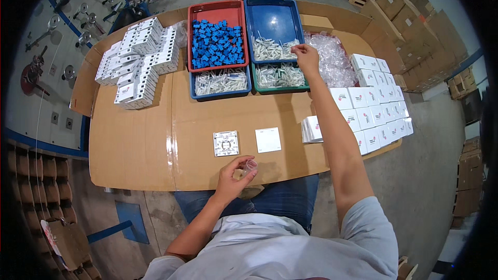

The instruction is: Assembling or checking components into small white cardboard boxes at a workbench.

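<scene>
My left hand (233, 180) is closed around a small clear plastic cup (251, 165) at the table's near edge. Stretched far forward, my right hand (306, 57) pinches at the right side of the tall blue tray (273, 15), above a heap of small white plastic pieces (273, 50). What sits between its fingertips is too small to make out. In front of my left hand lie a square white frame with an open, detailed inside (226, 143) and a flat white square plate (268, 140).
Blue plastic pieces (218, 44) fill a red tray (216, 6). Below stand a blue bin (220, 93) and a green bin (280, 89) of white pieces. White units are stacked left (137, 67), white boxes right (371, 105). Clear plastic (329, 57) lies beyond my right arm.
</scene>
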`<state>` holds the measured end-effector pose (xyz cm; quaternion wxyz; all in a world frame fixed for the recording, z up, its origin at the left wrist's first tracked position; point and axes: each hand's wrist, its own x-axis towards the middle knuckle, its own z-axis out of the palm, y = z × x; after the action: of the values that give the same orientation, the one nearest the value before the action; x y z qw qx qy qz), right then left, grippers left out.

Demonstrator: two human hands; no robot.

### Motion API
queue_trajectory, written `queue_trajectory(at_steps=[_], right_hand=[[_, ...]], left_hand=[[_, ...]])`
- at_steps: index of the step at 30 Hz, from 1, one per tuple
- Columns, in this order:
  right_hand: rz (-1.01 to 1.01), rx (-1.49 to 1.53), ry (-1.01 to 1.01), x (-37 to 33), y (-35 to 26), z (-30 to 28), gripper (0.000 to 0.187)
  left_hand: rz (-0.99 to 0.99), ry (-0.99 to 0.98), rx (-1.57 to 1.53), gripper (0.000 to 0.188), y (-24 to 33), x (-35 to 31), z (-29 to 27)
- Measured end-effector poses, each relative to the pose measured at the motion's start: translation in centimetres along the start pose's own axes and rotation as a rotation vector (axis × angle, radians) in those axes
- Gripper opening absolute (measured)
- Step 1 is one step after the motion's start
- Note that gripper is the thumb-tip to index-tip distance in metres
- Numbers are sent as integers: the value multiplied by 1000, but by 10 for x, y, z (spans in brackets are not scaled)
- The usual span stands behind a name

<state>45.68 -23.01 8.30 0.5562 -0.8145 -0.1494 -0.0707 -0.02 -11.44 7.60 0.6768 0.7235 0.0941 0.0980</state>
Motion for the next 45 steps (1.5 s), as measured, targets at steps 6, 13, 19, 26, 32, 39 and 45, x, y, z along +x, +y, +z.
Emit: queue_trajectory(at_steps=[6,13,19,26,32,39,45], right_hand=[[175,504,-164,-93,-111,-39,16],[563,1340,-261,-236,-164,-60,22],[780,1669,-463,-285,-163,-55,22],[809,1721,-536,-298,-177,-48,23],[775,1724,-530,-307,-181,-45,30],[707,1519,-401,-312,-202,-48,25],[558,1283,-350,-316,-226,-56,26]], left_hand=[[-19,7,-70,37,-3,4,5],[12,16,-88,38,5,7,2],[-17,109,-177,37,-8,-1,-7],[4,155,-183,34,0,-4,-17],[38,104,-107,34,3,-6,-19],[37,114,-120,35,-1,-9,-19],[29,151,-154,37,-2,-6,-16]])
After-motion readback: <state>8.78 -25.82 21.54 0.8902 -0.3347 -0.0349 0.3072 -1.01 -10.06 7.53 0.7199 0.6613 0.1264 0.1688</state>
